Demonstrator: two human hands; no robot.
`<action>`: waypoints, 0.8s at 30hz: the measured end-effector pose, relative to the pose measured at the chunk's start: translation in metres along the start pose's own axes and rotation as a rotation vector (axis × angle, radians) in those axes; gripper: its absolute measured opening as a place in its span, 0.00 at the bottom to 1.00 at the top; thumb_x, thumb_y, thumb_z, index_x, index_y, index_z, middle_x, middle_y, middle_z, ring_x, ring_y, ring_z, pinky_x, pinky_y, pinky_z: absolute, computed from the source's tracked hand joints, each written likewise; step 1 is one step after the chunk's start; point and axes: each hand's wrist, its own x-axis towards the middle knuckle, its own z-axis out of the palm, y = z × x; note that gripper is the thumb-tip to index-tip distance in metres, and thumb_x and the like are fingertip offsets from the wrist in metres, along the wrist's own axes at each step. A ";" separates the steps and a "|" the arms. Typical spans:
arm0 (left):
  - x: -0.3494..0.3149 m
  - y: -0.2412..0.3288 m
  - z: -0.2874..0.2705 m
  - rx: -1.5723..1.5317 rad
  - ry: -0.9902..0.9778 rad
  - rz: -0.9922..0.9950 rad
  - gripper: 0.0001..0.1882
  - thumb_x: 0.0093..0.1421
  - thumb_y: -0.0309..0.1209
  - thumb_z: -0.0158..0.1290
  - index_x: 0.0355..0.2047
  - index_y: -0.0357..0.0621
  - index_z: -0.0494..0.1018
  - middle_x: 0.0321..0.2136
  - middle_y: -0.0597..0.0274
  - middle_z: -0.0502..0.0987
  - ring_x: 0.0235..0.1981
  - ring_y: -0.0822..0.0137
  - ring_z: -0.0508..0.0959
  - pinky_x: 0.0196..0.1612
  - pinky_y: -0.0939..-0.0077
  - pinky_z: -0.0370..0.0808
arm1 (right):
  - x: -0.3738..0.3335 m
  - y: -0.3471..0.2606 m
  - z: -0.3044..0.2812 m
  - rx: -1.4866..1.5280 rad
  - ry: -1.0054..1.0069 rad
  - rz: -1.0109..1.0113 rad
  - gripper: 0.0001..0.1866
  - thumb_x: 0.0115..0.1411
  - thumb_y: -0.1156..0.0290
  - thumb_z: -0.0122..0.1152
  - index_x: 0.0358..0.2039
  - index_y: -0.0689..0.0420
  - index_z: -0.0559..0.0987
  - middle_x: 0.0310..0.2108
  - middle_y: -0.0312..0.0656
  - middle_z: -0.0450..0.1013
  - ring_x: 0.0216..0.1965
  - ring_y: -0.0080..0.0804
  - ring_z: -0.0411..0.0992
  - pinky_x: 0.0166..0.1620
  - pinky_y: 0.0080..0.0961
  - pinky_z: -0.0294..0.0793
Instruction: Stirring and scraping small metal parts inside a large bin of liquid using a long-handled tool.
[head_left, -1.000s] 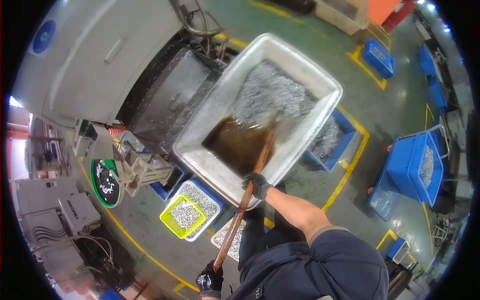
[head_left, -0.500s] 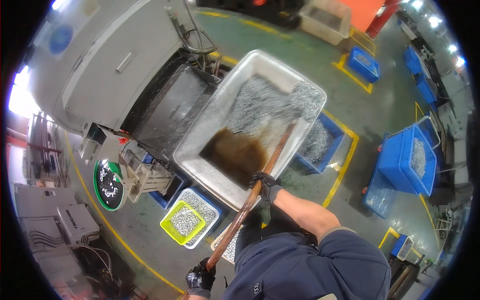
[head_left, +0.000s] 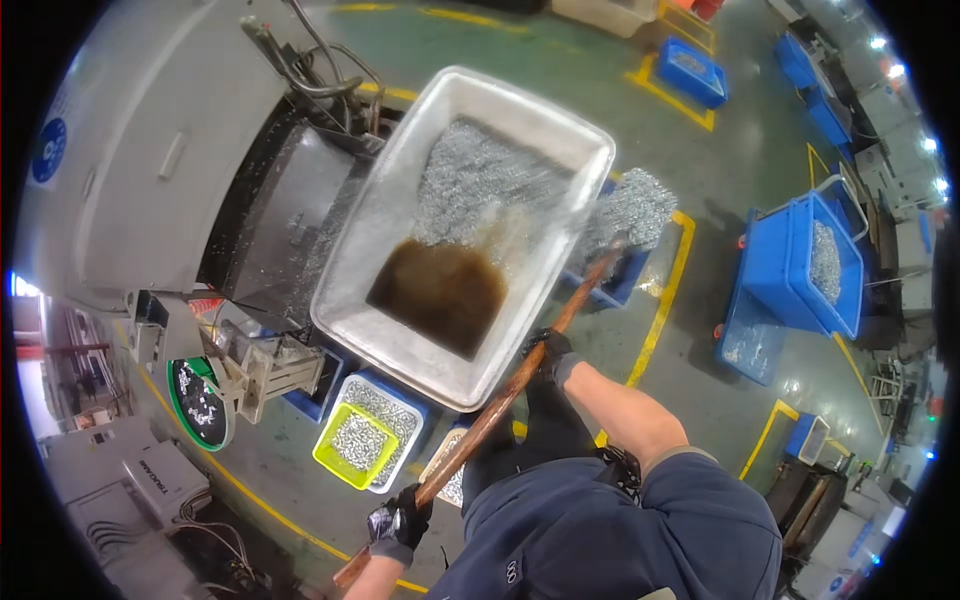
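Note:
Both my hands, in black gloves, grip the long wooden handle of a shovel (head_left: 500, 410). My left hand (head_left: 400, 522) is closed round its lower part near my body, and my right hand (head_left: 548, 356) is closed farther up. A heap of silvery metal shavings (head_left: 640, 208) sits on the shovel's far end and hides the blade. That load hangs over a blue bin (head_left: 632, 278), to the right of a large white tub (head_left: 332, 290). Inside the tub, more shavings (head_left: 480, 180) lie at the far side, with dark brown liquid (head_left: 440, 295) pooled at the near side.
A grey machine (head_left: 170, 150) stands close at the left. Near my left are a yellow-green basket (head_left: 322, 452) of small metal parts and a round green-rimmed container (head_left: 176, 400). Rightward stand a blue cart (head_left: 760, 290) with shavings and another blue bin (head_left: 692, 90).
The shovel has come out of the white tub with shavings on it and swung right, over the blue bin. My hands still hold the handle; the whole view has shifted.

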 end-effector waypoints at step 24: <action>0.090 0.006 0.003 -1.102 -1.132 -0.213 0.18 0.66 0.37 0.46 0.52 0.44 0.73 0.14 0.68 0.66 0.14 0.74 0.65 0.19 0.79 0.62 | -0.040 -0.032 0.013 -0.695 0.816 -0.193 0.20 0.57 0.64 0.63 0.44 0.52 0.64 0.32 0.43 0.69 0.29 0.37 0.70 0.29 0.38 0.74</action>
